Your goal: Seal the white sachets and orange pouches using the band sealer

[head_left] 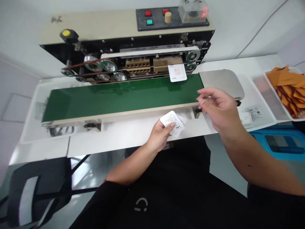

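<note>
My left hand [160, 135] is closed on several small white printed packets [171, 120], fanned out in front of the conveyor's near edge. My right hand [218, 109] hovers over the right end of the green belt [133, 95], its fingers loosely bent and apart, with nothing seen between them. Beyond it, another white packet [177, 73] with red print hangs from the band sealer [140, 63], its upper edge caught in the sealing bands. The packet's lower part rests over the far side of the belt.
A metal plate [222, 83] extends the conveyor on the right. Past it, a translucent tray [270, 111] contains a few packets, beside a bin of orange pieces [289, 89]. A blue stool [281, 140] and a black chair [40, 187] stand below table height.
</note>
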A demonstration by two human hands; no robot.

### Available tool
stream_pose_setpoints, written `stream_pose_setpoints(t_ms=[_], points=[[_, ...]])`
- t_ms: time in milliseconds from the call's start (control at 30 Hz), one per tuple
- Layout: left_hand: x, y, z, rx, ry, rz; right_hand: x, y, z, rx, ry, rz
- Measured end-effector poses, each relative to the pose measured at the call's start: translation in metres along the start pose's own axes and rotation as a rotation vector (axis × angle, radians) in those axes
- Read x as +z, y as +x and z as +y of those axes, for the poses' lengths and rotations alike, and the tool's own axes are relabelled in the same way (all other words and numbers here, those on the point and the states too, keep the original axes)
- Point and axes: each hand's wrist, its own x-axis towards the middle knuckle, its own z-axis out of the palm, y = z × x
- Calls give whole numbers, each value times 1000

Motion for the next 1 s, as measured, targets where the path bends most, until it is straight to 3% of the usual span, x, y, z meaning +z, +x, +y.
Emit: stream_pose_setpoints(t_ms=[167, 300, 400, 500, 633, 833, 1000], points=[[7, -1, -2, 88, 98, -38, 15, -25, 0, -67, -252, -279], [10, -5, -2, 135, 192, -74, 21, -28, 4, -115, -327, -324], [9, -7, -2, 135, 225, -120, 18, -28, 8, -12, -240, -333], [7, -9, -1, 153, 256, -148, 12, -28, 9, 89, -8, -262], [5, -10, 1, 177, 326, -149, 1, -35, 5, 59, 167, -89], [3, -11, 0, 132, 368, -116, -25, -37, -2, -166, 104, 146], [0, -10, -4, 105, 377, -116, -47, 1, 1, -452, 18, 168]])
